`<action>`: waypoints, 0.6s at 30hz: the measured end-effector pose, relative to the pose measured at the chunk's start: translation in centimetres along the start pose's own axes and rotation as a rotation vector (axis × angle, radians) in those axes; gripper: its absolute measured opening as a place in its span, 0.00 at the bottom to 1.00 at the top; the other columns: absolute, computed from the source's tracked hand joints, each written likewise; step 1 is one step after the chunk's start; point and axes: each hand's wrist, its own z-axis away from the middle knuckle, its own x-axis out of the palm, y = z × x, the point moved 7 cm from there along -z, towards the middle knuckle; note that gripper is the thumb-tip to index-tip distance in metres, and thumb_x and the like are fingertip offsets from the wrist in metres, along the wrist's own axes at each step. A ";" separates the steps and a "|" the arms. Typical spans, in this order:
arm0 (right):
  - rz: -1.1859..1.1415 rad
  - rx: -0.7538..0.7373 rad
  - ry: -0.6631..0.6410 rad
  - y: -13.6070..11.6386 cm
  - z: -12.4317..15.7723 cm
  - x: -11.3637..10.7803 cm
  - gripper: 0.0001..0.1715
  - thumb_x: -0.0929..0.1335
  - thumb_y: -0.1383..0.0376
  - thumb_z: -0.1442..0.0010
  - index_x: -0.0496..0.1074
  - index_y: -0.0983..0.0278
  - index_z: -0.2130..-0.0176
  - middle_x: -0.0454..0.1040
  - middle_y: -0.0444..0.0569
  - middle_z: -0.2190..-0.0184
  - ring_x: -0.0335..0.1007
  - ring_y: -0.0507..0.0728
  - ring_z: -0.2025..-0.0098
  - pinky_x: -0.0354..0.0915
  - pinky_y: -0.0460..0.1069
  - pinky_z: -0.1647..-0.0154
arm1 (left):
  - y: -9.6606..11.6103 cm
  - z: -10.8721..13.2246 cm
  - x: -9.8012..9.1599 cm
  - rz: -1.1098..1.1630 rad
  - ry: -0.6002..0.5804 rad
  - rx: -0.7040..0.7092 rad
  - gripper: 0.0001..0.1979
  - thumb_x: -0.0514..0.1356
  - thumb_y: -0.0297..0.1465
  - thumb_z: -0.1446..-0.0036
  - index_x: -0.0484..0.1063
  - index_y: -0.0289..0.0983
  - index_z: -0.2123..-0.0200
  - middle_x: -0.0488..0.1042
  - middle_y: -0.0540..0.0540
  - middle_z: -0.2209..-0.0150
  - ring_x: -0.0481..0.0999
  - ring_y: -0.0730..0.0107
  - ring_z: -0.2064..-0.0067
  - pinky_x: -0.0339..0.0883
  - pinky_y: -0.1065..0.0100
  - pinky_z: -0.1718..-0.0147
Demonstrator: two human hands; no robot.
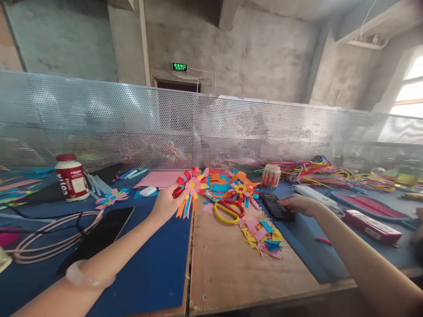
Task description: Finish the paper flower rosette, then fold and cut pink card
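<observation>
Head view – paper flower: the multicoloured paper flower (pixel 192 185) is hanging above the table, just left of the second flower (pixel 240 189); its ribbon tails are pointing down.
Left hand: the left hand (pixel 168 203) is pinching the flower at its left side, around the red loops; exact fingertip contact is not showing clearly.
Right hand: the right hand (pixel 302 205) is touching the near right edge of the dark phone (pixel 273 206) with bent fingers; cannot tell whether it is gripping or only resting.
Flower handling: judging it very light, springy in the loops, easily creased; the tails are looking floppy; the pink layered centre is seeming the firmer place to hold – squeezing loops would likely flatten them.
Red-and-white bottle: the bottle (pixel 72 181) is standing upright, red cap on; its opaque wall is hiding any contents.
Red-marked jar: the jar (pixel 271 175) is standing beyond the phone; its contents are too small to tell.
Right-edge jar: the clear jar (pixel 409 175) is holding yellowish liquid.
Wooden board: the board (pixel 224 273) is bearing scissors (pixel 226 207) and cut paper scraps (pixel 262 235).
</observation>
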 end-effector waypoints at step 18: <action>-0.387 -0.280 0.497 -8.2 9.2 1.8 0.17 0.61 0.72 0.49 0.72 0.66 0.59 0.72 0.51 0.63 0.66 0.53 0.65 0.60 0.45 0.69 | 1.0 0.4 -1.0 -0.075 0.005 0.030 0.14 0.54 0.40 0.47 0.71 0.35 0.69 0.73 0.49 0.75 0.70 0.69 0.73 0.59 0.71 0.74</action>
